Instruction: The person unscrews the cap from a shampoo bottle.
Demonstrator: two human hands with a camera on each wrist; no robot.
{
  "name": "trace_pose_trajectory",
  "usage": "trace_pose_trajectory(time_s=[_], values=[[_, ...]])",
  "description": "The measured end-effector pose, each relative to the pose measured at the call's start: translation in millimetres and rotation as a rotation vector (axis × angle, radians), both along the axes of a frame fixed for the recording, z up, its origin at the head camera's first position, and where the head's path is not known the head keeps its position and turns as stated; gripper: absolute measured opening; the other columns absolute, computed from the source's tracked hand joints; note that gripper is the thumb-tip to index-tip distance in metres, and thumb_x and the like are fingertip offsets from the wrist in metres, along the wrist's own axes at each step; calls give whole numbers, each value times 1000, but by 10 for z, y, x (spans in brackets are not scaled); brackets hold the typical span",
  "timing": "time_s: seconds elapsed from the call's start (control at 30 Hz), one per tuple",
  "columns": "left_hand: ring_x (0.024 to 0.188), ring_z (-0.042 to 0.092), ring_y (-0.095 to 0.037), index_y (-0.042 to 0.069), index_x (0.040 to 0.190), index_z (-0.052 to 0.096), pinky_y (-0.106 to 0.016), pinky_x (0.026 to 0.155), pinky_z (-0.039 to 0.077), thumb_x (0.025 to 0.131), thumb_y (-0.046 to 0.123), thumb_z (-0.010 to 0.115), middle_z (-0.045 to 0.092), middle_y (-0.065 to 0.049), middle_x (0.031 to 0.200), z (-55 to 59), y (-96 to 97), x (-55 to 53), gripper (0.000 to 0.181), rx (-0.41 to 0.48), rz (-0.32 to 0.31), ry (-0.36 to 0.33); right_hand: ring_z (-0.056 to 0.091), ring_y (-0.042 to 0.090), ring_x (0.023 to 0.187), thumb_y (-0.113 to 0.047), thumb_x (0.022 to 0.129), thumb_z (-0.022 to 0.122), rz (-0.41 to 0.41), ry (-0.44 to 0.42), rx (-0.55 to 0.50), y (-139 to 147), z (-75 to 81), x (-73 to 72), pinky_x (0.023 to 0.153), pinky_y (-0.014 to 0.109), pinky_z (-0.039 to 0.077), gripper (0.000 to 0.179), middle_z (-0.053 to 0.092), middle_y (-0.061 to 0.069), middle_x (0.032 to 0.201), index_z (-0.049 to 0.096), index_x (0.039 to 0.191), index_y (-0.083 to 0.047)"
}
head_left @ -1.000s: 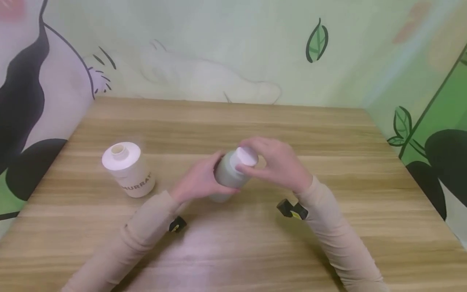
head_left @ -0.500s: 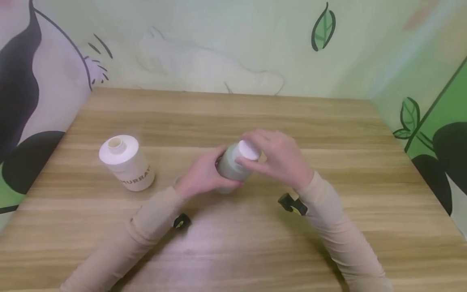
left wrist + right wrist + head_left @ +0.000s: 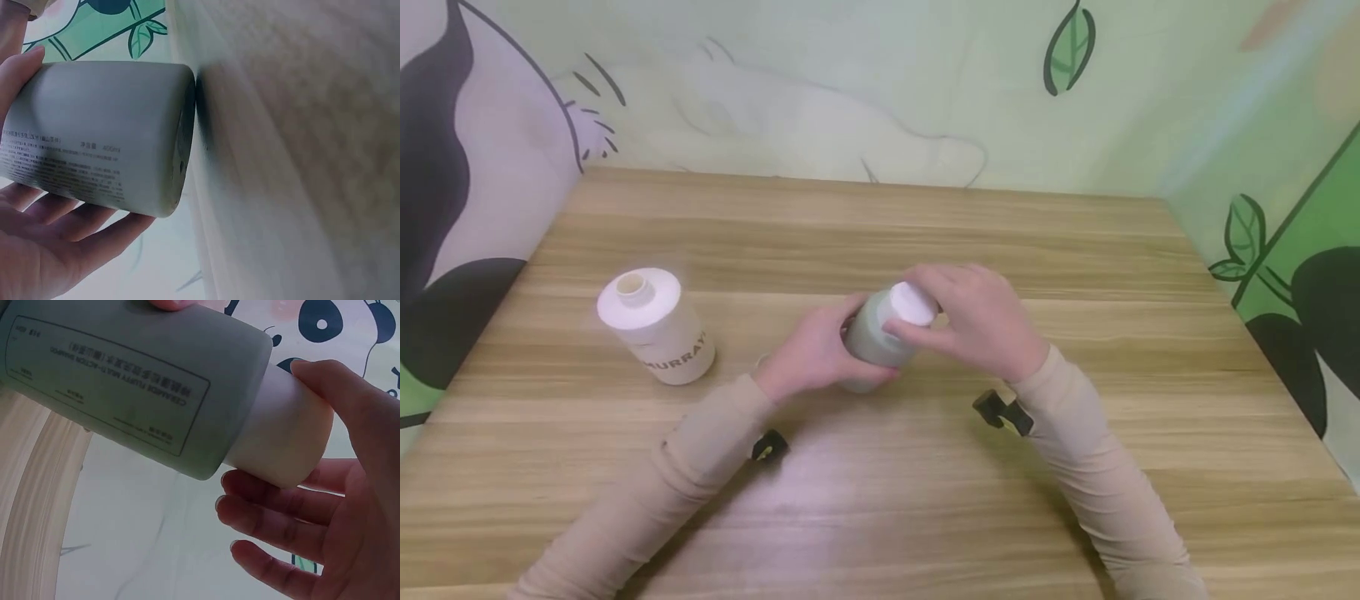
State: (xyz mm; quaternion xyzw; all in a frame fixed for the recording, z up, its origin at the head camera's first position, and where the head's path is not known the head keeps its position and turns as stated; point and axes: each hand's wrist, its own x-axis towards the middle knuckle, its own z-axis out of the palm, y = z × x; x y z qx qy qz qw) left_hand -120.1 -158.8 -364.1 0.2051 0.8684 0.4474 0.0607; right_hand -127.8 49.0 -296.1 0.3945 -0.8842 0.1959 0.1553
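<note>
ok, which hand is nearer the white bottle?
Left. The left hand is right of the white bottle, not touching it, gripping the green bottle; the right hand is farther right, holding that bottle's cap.

Fine print (image 3: 81,170) on the grey-green bottle (image 3: 119,100) mostly illegible; sleeves (image 3: 1108,475) cut off by head view's lower edge

Beneath the right grip (image 3: 985,321) we see a wood-grain worktop (image 3: 820,250); past the grip, a pale-green wall (image 3: 985,75) bearing a painted leaf (image 3: 1070,52).
</note>
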Motion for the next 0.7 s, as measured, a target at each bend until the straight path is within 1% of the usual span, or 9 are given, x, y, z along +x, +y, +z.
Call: trace_pose_trajectory(time_s=[0.13,0.27,0.37,0.53,0.6,0.7], values=[[109,61,-19,19,134,51,-40,95,49,64,35,89,65,-2,122,11,-13,-6,82,0,-11,-24,65,16,76,-41,80,75,22,-17,31,0,1,-12,71,34,51,42,73,3,91,66,105,-8],[111,61,-20,18,135,51,-40,96,50,63,34,90,65,-3,123,18,-18,-8,83,1,-21,-29,68,19,87,-40,80,75,41,-11,61,15,4,-13,81,37,49,49,74,8,100,66,112,-5],[110,62,-21,17,135,51,-40,95,50,63,33,90,65,-4,123,17,-21,-11,83,-6,-26,-15,69,21,89,-39,79,76,65,8,61,28,3,-14,81,37,48,52,74,10,102,65,114,-2],[108,62,-21,16,134,52,-40,94,50,62,33,90,65,-4,121,15,-21,-6,83,-23,-21,-13,67,22,85,-35,77,78,123,56,34,51,-25,-35,79,36,48,53,74,11,98,65,114,1],[109,62,-21,15,135,52,-41,95,50,62,33,90,65,-4,122,14,-22,-4,84,-16,-26,-13,67,22,82,-34,76,79,148,78,23,59,-34,-48,77,36,48,52,74,11,96,65,112,1],[110,62,-22,15,135,52,-41,96,50,61,30,91,65,-5,122,14,-28,-10,85,2,-38,-15,66,22,84,-32,74,81,201,95,15,79,-26,-59,78,35,50,52,73,9,97,66,113,0]])
